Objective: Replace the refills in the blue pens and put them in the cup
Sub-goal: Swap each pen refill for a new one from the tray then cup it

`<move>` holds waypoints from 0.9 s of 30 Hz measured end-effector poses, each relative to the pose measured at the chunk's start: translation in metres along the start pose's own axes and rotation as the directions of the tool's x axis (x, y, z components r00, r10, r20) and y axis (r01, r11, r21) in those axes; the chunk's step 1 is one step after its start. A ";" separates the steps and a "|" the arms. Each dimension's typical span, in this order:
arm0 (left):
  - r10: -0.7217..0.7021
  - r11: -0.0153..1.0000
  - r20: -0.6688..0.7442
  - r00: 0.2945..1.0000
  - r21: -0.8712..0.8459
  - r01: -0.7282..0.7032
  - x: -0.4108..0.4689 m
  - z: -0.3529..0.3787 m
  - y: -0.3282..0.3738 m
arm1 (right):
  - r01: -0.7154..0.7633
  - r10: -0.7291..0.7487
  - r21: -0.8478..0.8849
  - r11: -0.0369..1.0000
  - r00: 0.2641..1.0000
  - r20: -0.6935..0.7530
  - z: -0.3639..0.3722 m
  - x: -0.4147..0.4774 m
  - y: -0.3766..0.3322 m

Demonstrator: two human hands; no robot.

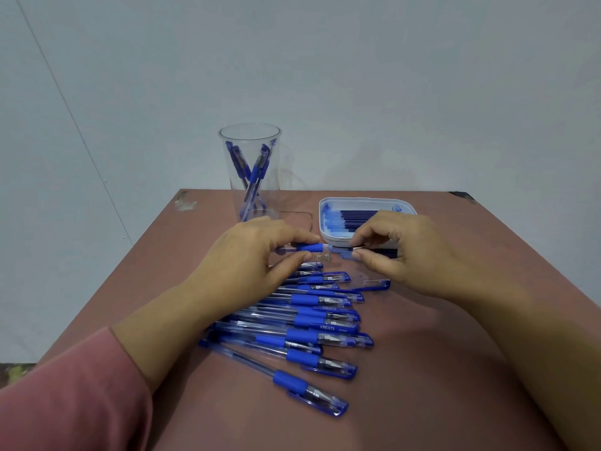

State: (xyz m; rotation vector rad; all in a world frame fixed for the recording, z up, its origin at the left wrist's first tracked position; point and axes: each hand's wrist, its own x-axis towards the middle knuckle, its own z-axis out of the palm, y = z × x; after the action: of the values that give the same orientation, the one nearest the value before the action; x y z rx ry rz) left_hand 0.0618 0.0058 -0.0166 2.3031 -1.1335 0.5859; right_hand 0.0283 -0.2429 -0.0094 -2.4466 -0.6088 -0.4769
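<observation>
My left hand (257,255) pinches a blue pen barrel (310,248) by its blue grip, held level above the table. My right hand (403,252) pinches the refill (341,252) that sticks out of the barrel's right end. A clear plastic cup (252,170) stands at the back with several blue pens inside. Several capped blue pens (312,323) lie in a row in front of my hands. A loose pen cap (374,284) lies to the right of the row.
A white tray (328,234) with dark blue refills sits at the back right, just behind my right hand. Small metal bits (322,257) lie under the held pen. The brown table (439,369) ends at a pale wall behind the cup.
</observation>
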 end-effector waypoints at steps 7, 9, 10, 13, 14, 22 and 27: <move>0.006 1.000 -0.001 1.000 0.001 -0.006 0.000 0.000 -0.001 | -0.083 0.116 -0.172 0.982 0.975 0.189 -0.008 0.000 0.007; 0.013 1.000 -0.003 1.000 0.004 -0.013 0.000 0.000 -0.001 | -0.101 0.152 -0.207 0.973 0.957 0.247 -0.009 0.000 0.005; 0.015 1.000 -0.003 1.000 0.004 -0.015 0.000 0.000 -0.001 | -0.110 0.169 -0.220 0.969 0.947 0.273 -0.009 0.000 0.004; 0.007 1.000 -0.004 1.000 -0.003 -0.007 0.000 0.001 -0.002 | -0.121 0.208 -0.260 0.958 0.918 0.339 -0.007 0.000 0.001; 0.006 1.000 -0.008 1.000 -0.007 -0.006 0.000 0.001 -0.002 | -0.118 0.212 -0.271 0.955 0.912 0.352 -0.006 0.001 0.001; 0.000 1.000 -0.020 1.000 -0.012 0.000 0.000 0.001 -0.002 | -0.112 0.214 -0.271 0.956 0.899 0.383 -0.003 0.002 -0.001; -0.024 1.000 -0.011 1.000 -0.004 0.024 0.000 0.001 -0.003 | -0.056 0.128 -0.245 0.968 0.950 0.286 -0.012 0.000 -0.001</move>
State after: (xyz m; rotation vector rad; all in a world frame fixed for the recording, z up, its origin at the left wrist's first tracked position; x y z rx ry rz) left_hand 0.0643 0.0074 -0.0182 2.3046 -1.0988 0.5867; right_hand 0.0255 -0.2488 0.0003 -2.7876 -0.5824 -0.1428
